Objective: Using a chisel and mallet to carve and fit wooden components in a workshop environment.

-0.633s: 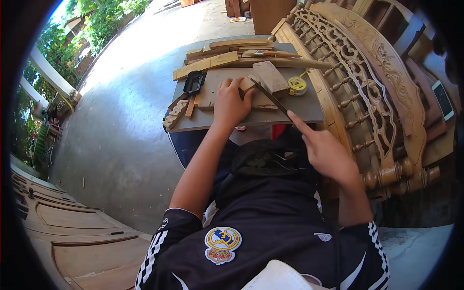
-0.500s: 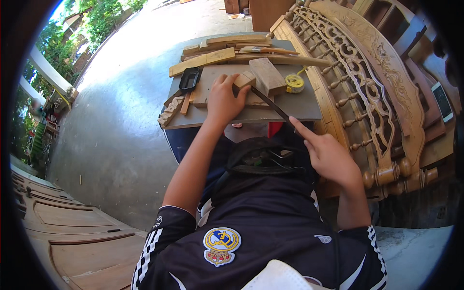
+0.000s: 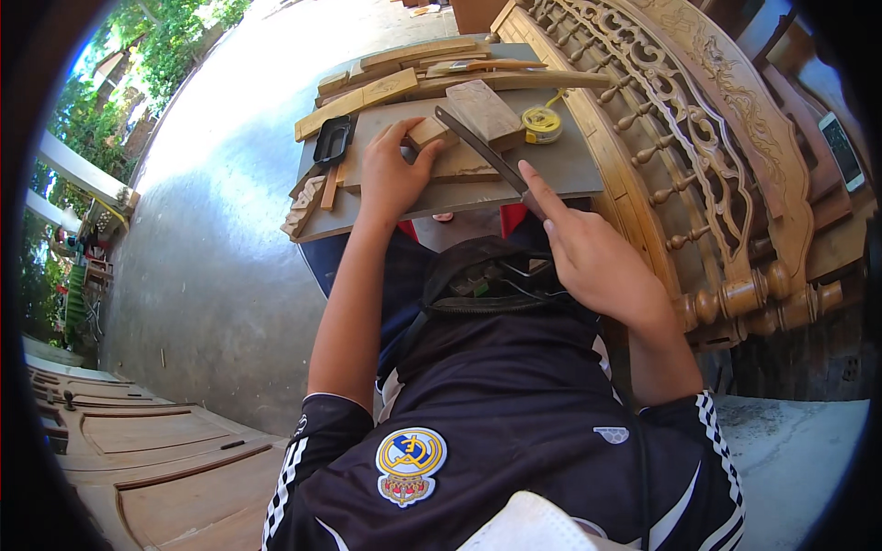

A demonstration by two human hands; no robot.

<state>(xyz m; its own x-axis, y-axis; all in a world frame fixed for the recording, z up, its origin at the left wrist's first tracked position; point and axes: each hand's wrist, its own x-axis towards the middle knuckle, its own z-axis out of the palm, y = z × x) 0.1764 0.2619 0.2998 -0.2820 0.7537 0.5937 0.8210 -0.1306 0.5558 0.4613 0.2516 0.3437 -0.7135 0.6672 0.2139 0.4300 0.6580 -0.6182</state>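
Note:
My left hand (image 3: 393, 173) is closed around a small wooden block (image 3: 430, 134), pressing it down on a flat board (image 3: 470, 165) on the worktable. In my right hand (image 3: 602, 264) is a long, dark, flat file (image 3: 484, 151), gripped at its near end with the index finger stretched along it. The file slants up and left, and its tip lies beside the right end of the small block; whether they touch I cannot tell. A larger pale wood block (image 3: 485, 112) sits just beyond the file.
A yellow tape measure (image 3: 542, 125) lies right of the large block. Left stand a black tray (image 3: 334, 140) and a carved wood piece (image 3: 303, 209). Wood strips (image 3: 358, 103) and a brush (image 3: 478, 65) lie at the back. A carved wooden frame (image 3: 643, 138) borders the table's right side.
The file has moved relative to the small block: its tip, earlier low by my left thumb, now shows past the block's right end. My left hand keeps its hold. The whole view has shifted slightly.

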